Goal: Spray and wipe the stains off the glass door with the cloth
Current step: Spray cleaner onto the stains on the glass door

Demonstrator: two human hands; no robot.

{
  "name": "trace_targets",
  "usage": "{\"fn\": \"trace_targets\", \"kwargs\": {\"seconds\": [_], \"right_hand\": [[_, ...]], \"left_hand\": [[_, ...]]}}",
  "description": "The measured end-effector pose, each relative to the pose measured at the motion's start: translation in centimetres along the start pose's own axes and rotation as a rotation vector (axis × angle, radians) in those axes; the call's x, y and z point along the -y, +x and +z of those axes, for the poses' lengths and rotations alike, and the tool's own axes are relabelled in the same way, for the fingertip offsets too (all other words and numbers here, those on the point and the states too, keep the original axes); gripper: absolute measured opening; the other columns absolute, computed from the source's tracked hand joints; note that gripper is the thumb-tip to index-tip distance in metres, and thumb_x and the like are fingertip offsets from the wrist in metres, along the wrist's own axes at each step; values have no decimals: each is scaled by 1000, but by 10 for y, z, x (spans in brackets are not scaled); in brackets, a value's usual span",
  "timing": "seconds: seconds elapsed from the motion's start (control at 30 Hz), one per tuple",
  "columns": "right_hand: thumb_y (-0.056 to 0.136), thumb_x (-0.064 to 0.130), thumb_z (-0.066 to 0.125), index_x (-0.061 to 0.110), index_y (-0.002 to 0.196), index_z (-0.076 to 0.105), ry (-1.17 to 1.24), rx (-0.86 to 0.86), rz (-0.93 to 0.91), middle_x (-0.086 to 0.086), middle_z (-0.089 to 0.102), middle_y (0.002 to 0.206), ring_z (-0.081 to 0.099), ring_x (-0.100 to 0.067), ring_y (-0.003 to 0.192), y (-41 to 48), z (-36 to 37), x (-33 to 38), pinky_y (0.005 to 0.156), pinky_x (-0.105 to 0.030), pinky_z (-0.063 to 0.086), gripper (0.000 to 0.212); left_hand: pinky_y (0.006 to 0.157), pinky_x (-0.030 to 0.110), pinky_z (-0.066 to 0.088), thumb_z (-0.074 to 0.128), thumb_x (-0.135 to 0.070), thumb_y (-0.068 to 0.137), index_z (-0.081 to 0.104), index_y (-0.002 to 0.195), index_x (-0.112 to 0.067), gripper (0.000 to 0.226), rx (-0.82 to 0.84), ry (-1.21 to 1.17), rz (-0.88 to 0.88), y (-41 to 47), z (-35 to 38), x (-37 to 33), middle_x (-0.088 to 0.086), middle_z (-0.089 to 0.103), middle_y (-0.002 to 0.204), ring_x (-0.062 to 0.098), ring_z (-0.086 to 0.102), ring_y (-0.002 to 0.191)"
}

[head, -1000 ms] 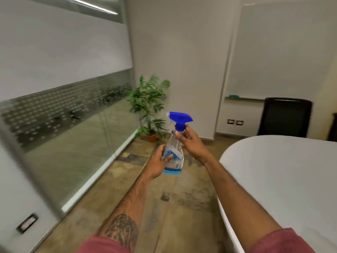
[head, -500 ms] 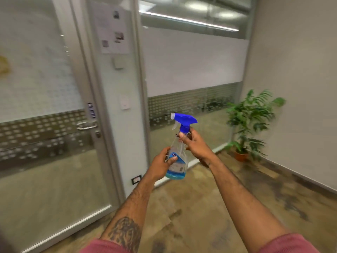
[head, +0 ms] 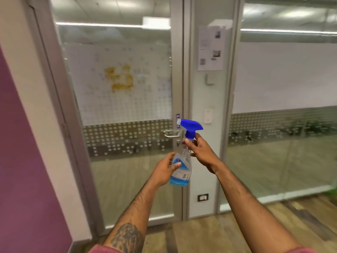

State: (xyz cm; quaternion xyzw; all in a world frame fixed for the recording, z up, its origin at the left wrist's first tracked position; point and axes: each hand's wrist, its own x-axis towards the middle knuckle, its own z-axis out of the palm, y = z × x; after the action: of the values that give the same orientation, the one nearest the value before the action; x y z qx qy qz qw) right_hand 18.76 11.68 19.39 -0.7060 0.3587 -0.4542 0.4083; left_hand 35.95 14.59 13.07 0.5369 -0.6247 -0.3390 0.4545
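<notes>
A purple wall [head: 21, 161] fills the far left, its pale edge meeting the metal door frame. The glass door [head: 127, 179] stands next to it, shut. Yellow stains [head: 119, 77] sit high on its frosted upper pane, above a dotted band and the lever handle [head: 170, 134]. In front of the handle, the left hand [head: 164, 170] wraps the lower body of the spray bottle [head: 184, 171]. Its blue-and-white label is too small to read. The right hand [head: 200, 152] pinches the neck under the blue trigger head. A paper notice [head: 211, 50] on the narrow panel beyond is blurred and unreadable. Further right, a glass partition [head: 282, 152] runs off, with open wood-look floor [head: 237, 232] before it.
</notes>
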Motion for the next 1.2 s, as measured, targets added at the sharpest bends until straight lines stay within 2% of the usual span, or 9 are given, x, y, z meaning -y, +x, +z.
{"fn": "trace_targets", "kwargs": {"seconds": [0.13,0.3,0.4,0.5,0.67,0.87,1.0,1.1,1.2], "right_hand": [[101,37,54,33,122,53,26,69,-32,-1,69,118,66,-12,110,36,51,13,84,-29,53,21],[100,37,54,34,119,54,38,136,-79,-2,70,117,67,-13,108,91,100,24,89,-34,55,19],[99,41,55,37,112,55,27,165,-98,0,70,117,66,-13,108,127,119,23,90,-36,55,14],[99,42,54,38,111,55,20,188,-115,2,70,115,66,-12,108,167,132,19,89,-35,54,13],[100,38,53,38,110,53,31,245,-159,4,70,115,65,-7,105,232,145,16,76,-23,48,10],[101,39,52,25,120,52,18,284,-215,-2,70,115,66,-15,107,308,161,14,89,-34,52,24],[100,40,53,22,122,53,20,298,-231,0,71,112,68,-15,104,351,173,12,90,-37,54,28],[99,42,54,23,121,54,20,288,-249,2,72,110,70,-12,100,377,184,12,84,-32,54,29],[98,43,56,25,119,54,18,277,-263,4,73,108,71,-10,97,401,196,13,78,-25,51,27]], "left_hand": [[91,41,61,62,-25,99,49,142,-22,45,-66,15,-27,7,-58,16,-3,66,122,10,70,104],[92,35,60,62,-23,99,36,153,-28,60,-144,4,-8,26,-119,28,1,61,136,8,67,111],[93,35,60,61,-24,99,39,152,-28,58,-177,17,-6,45,-146,34,0,63,134,5,67,108],[94,41,60,61,-25,99,43,149,-28,53,-200,37,-22,71,-169,41,2,62,133,11,67,111],[93,40,60,61,-25,99,45,147,-25,50,-251,80,-5,121,-199,49,1,64,128,13,68,110],[84,27,62,62,-28,98,47,143,-31,48,-312,117,23,178,-234,53,-1,64,128,6,68,106],[89,36,62,62,-26,98,48,143,-30,47,-326,96,9,208,-258,57,2,61,137,12,69,110],[93,43,61,61,-26,99,43,148,-28,53,-325,110,-6,228,-277,59,6,54,143,19,66,118],[93,42,60,60,-25,99,41,149,-31,53,-315,121,2,246,-299,65,7,51,144,20,63,121]]}}
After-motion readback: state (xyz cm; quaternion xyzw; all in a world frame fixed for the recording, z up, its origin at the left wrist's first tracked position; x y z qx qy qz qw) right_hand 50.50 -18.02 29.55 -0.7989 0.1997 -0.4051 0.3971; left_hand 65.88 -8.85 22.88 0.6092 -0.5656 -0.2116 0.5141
